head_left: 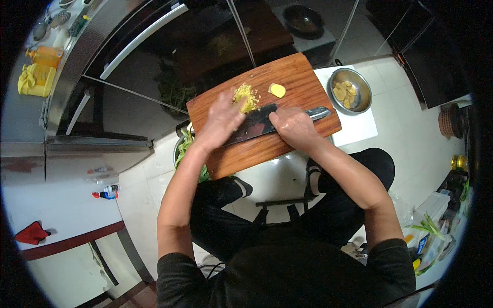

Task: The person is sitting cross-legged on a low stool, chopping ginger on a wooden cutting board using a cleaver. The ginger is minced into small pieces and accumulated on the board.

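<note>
A wooden cutting board [246, 154] lies before me, with a cleaver [254, 123] across it. My right hand [294, 125] is closed around the cleaver where its blade meets the handle, and the metal handle juts out to the right. My left hand [223, 117], a little blurred, is spread over the blade's far part. Its fingertips are at a heap of finely chopped yellow ginger [246, 97]; whether they touch it I cannot tell. Apart from the heap, a cut piece of ginger [277, 90] rests on the board near its far edge.
Right of the board, a metal bowl [369, 96] holding several ginger slices stands on a white surface [358, 131]. Dark glossy cabinets [200, 50] rise just beyond the board. Leafy greens [185, 148] poke out under its left side. My knees flank the space below.
</note>
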`<state>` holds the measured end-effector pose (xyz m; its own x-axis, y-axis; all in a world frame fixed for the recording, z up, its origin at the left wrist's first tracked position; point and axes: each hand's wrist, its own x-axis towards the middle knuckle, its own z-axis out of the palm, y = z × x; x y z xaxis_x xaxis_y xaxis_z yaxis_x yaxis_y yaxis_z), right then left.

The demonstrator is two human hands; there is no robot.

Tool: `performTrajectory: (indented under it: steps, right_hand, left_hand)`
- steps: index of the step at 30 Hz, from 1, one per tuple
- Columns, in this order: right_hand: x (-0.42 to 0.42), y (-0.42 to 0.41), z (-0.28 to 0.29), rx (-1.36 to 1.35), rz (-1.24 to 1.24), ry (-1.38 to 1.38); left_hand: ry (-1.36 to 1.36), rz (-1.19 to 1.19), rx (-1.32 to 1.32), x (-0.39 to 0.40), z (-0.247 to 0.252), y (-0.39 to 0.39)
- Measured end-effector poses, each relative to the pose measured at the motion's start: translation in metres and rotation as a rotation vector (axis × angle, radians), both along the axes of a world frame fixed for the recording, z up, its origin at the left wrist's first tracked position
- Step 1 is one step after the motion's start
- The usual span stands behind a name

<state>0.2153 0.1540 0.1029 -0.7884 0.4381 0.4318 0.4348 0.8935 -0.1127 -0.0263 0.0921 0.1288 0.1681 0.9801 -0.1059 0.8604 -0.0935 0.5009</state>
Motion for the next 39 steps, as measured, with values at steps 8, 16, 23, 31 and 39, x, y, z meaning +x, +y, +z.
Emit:
performTrajectory:
  steps: [8, 16, 23, 31, 39]
  right_hand:
    - [0.015, 0.013, 0.022, 0.016, -0.017, -0.038]
    - [0.098, 0.066, 0.092, -0.049, -0.375, -0.123]
    - [0.115, 0.076, 0.094, -0.128, -0.644, 0.086]
    - [0.113, 0.074, 0.094, -0.176, -0.646, 0.109]
    - [0.108, 0.073, 0.093, -0.184, -0.651, 0.104]
  left_hand:
    - [-0.004, 0.000, -0.216, 0.001, -0.034, 0.031]
    - [-0.582, 0.400, 0.008, -0.012, -0.081, 0.104]
    - [-0.222, 0.263, 0.195, 0.069, -0.101, 0.115]
    - [-0.162, 0.323, 0.147, 0.083, -0.095, 0.122]
    - [-0.216, 0.291, 0.256, 0.090, -0.103, 0.117]
